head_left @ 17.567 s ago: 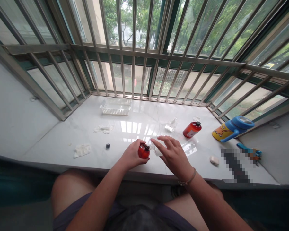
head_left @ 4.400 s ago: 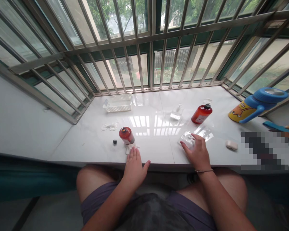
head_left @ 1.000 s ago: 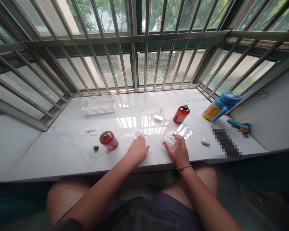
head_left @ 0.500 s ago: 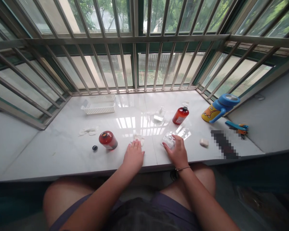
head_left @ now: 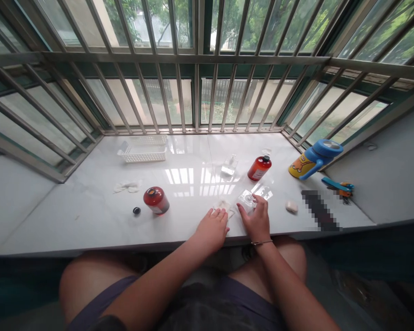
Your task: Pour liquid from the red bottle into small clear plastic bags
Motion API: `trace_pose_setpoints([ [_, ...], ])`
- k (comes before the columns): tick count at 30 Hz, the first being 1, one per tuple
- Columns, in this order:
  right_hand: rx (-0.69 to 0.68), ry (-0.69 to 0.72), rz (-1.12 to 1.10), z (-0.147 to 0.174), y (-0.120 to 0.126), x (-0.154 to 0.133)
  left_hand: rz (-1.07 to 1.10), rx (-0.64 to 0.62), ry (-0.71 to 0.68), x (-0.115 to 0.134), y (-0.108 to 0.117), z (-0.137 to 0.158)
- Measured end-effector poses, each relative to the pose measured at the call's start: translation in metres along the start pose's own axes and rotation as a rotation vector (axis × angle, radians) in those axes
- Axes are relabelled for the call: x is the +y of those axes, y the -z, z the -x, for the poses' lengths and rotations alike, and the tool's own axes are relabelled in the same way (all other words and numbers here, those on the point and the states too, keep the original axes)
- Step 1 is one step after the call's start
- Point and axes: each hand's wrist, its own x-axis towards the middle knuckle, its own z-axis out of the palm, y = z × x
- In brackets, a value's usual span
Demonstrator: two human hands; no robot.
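Note:
Flat on a crumpled white tissue (head_left: pixel 223 205) lies my left hand (head_left: pixel 212 228), fingers stretched out and pressing it to the white tabletop (head_left: pixel 100 220). Just right of it, my right hand (head_left: pixel 257 218) is wrapped round a clear bottle (head_left: pixel 245 198), thumb on one side and fingers on the other. Part of that bottle is hidden by the fingers. To the left stands an uncapped red-brown bottle (head_left: pixel 156 201) with a small black cap (head_left: pixel 136 210) beside it.
Farther back are a white basket (head_left: pixel 143 154), another clear bottle (head_left: pixel 229 166) and a capped red bottle (head_left: pixel 259 168). A blue-and-yellow flask (head_left: pixel 313 161), teal-and-orange item (head_left: pixel 338 186) and pale eraser-like block (head_left: pixel 291 207) lie right. Another tissue (head_left: pixel 127 187) lies left. Metal bars line the window.
My left hand has slid right along the tabletop with the tissue beneath it, closer to my right hand. The right hand keeps its hold on the clear bottle, which has hardly moved.

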Motion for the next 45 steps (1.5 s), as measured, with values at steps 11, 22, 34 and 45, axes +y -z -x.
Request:
trace_pose_setpoints([
  [11, -0.037, -0.055, -0.014, 0.001, -0.001, -0.001, -0.164, 0.049, 0.459, -0.064, 0.01, 0.11],
  [22, -0.045, -0.075, -0.02, 0.003, -0.003, -0.001, -0.071, 0.071, 0.407, -0.073, 0.014, 0.035],
  [34, -0.057, -0.058, -0.014, 0.003, -0.003, 0.002, -0.031, -0.012, 0.295, -0.027, -0.001, 0.106],
  [45, -0.063, -0.075, -0.03, 0.006, -0.003, 0.004, -0.197, -0.008, 0.8, -0.124, 0.024, 0.215],
])
